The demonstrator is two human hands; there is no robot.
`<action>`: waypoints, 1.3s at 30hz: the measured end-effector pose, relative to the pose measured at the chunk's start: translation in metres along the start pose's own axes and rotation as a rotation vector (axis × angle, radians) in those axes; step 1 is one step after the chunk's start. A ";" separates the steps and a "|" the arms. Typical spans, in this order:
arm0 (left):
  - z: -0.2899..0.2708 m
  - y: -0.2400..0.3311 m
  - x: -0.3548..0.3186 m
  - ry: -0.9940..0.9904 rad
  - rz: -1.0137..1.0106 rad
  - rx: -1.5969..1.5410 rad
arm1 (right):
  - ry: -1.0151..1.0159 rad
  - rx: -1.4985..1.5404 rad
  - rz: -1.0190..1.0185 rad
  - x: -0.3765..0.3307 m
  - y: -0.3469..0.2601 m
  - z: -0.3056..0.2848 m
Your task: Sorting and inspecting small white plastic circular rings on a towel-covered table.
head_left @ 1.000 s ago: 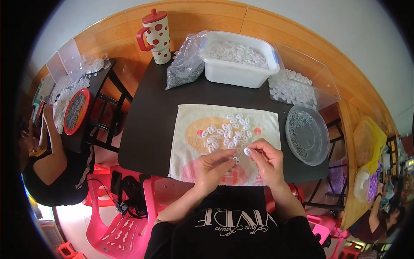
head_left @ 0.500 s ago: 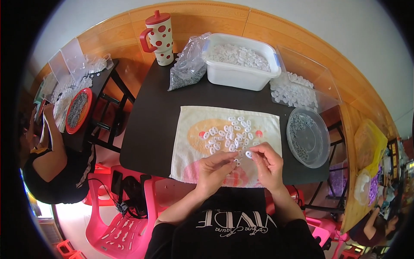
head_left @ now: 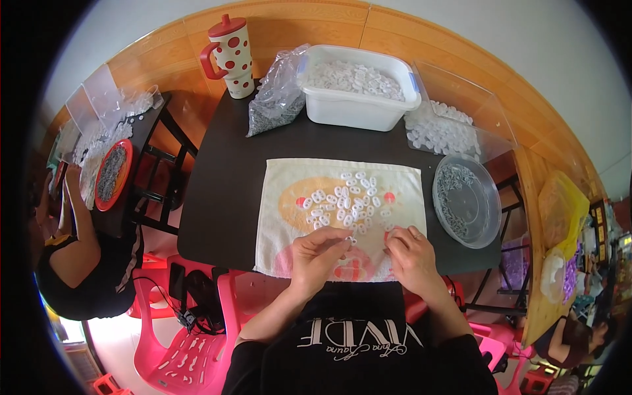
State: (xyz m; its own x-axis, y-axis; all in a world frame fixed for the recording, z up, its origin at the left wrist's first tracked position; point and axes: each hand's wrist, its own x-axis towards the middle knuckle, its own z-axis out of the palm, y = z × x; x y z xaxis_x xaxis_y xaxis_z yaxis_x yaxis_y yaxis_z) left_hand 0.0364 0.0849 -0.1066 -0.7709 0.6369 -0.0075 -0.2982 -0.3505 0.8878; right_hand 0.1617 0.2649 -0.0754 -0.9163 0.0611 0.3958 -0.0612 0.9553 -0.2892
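Towel: soft terry cloth, matt, napped, faded print. Small white pieces on it: smooth plastic, slight gloss. Table top: dark, matt, smooth. White tub: semi-gloss plastic. Bag: thin clear plastic film, crinkled, shiny. Round dish: clear glossy plastic. Mug: glossy, red dots, mat'l unclear. Wall panel: varnished wood. Chair: pink moulded plastic, glossy.

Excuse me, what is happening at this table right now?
A person sits at a dark table with a towel spread on it. The left hand pinches a small white plastic piece at the towel's near edge, and the right hand rests beside it. More white pieces lie scattered on the towel. Behind stand a white tub of pieces and a spotted mug.
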 end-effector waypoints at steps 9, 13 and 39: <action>0.001 -0.002 0.000 -0.039 -0.035 -0.001 | 0.077 0.346 0.169 -0.010 0.002 -0.002; 0.007 -0.001 -0.002 -0.077 -0.053 -0.028 | 0.163 1.123 0.511 0.000 -0.003 0.000; 0.017 0.009 -0.004 -0.103 -0.022 -0.074 | 0.335 1.204 0.401 0.020 -0.026 0.024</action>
State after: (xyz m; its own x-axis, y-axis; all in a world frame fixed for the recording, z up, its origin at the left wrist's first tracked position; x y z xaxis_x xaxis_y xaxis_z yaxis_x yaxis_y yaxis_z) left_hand 0.0469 0.0907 -0.0910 -0.7033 0.7105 0.0239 -0.3582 -0.3831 0.8514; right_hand 0.1359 0.2342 -0.0809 -0.8216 0.5141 0.2465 -0.2816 0.0100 -0.9595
